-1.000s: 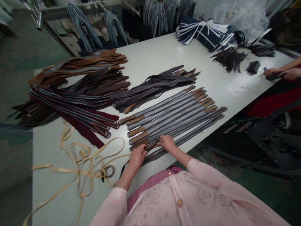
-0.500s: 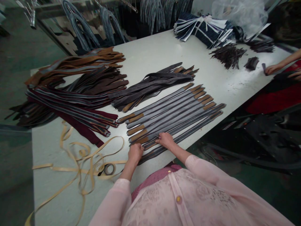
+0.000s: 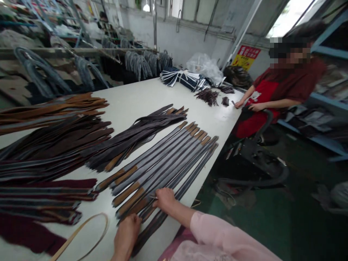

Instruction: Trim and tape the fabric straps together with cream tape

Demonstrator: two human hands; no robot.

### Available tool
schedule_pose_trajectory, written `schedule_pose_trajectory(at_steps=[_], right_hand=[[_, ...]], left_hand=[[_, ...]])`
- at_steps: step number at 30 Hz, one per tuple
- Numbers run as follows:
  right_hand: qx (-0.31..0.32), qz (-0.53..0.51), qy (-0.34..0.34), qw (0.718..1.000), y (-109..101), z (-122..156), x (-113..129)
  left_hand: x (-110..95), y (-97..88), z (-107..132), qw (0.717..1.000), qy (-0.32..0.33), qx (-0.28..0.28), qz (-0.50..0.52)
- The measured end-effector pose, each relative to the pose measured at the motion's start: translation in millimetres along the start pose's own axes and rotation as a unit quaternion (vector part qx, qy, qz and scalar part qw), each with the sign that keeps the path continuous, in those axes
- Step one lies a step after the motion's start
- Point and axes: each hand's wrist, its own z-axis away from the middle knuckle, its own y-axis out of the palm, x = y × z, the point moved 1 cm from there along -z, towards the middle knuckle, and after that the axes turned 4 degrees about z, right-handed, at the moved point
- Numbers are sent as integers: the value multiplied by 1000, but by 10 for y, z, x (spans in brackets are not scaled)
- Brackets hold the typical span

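Grey fabric strips (image 3: pixel 163 165) with brown end patches lie side by side on the white table (image 3: pixel 137 92). At their near end, my left hand (image 3: pixel 127 230) is closed on the end of one strip. Just to its right, my right hand (image 3: pixel 165 200) pinches the same part of the row, its fingers pressed to a dark strip. A thin pale sliver shows at the right fingertips, too small to name. More dark strips (image 3: pixel 174 206) lie along the table edge, partly under my right wrist.
Piles of dark strips (image 3: pixel 136 134), brown strips (image 3: pixel 59 105) and maroon strips (image 3: pixel 43 195) lie left. A yellow tape (image 3: pixel 81 232) curls near me. A tied denim bundle (image 3: pixel 185 78) sits at the back. A co-worker in red (image 3: pixel 272 94) stands at the right edge, handling small dark pieces.
My view has tilted up and swung right, bringing the wall and the co-worker's upper body into sight. Both hands stay at the near ends of the strips.
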Motion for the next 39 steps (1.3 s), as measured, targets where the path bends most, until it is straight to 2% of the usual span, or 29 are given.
schedule_pose_trajectory(at_steps=[4, 7, 10, 12, 16, 21, 24, 29, 33, 39], right_hand=[[-22, 17, 116, 993, -340, -38, -638], [-45, 15, 151, 987, -480, 61, -860], [-71, -24, 70, 995, -378, 263, -697], [-70, -58, 5, 996, -213, 441, -480], [-46, -109, -57, 991, 107, 705, -165], [-41, -117, -119, 985, 292, 668, 10], [-37, -84, -117, 989, 336, 580, 104], [-21, -44, -92, 995, 359, 522, 166], [-19, -66, -93, 993, 333, 553, 113], [-22, -117, -130, 984, 379, 698, 67]], left_hand=[[62, 46, -50, 999, 30, -9, 27], [104, 119, -75, 994, 20, 33, 98], [128, 190, -54, 973, -10, 77, 218], [137, 223, -11, 957, -11, 71, 281], [195, 283, 37, 950, -48, 55, 304], [213, 309, 42, 943, -71, 41, 324], [197, 281, 59, 934, -74, 46, 347], [262, 154, 153, 905, -79, 86, 409], [301, 91, 213, 880, -89, 83, 459], [232, 122, 206, 842, -110, 78, 522]])
